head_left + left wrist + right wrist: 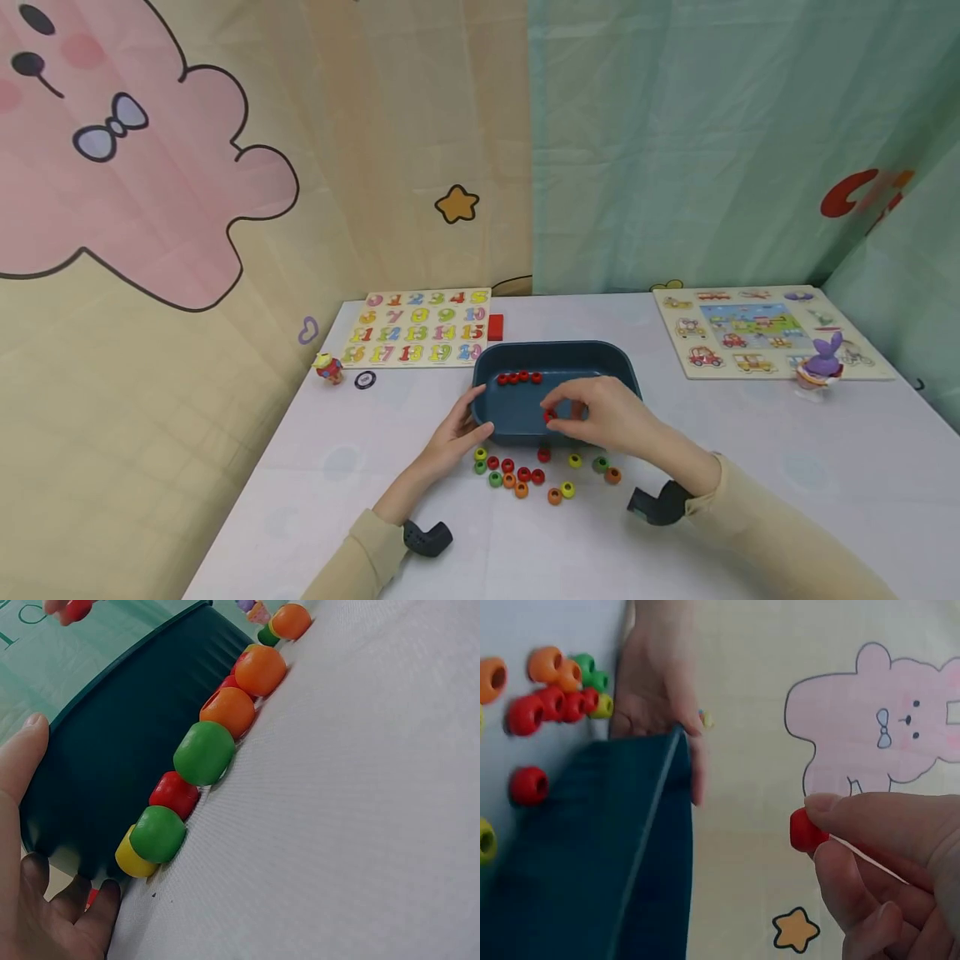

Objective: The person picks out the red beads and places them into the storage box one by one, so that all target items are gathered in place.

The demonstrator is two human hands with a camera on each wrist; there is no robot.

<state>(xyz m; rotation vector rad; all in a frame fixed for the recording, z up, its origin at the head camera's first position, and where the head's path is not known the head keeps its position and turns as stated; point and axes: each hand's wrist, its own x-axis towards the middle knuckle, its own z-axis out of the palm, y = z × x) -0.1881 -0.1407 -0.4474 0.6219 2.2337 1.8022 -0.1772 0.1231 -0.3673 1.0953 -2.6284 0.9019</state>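
Note:
My left hand (452, 433) holds the left end of a dark blue plastic bin (510, 415). Its thumb lies against the near wall and its other fingers go round the side. Above the bin's near right part, my right hand (603, 414) pinches a red bead (807, 829) between thumb and fingertips. Inside the bin, several red beads (513, 378) lie in a row by the far wall. Along the bin's near side, loose beads in red (524, 474), green (205, 753), orange (260, 670) and yellow (567, 490) are scattered on the white table.
A number puzzle board (408, 334) lies back left, with a red block (496, 327) beside it. Near its front left corner are a small figure (328, 368) and a round chip (365, 380). Back right, a purple rabbit figure (823, 358) stands at a vehicle puzzle board (686, 350).

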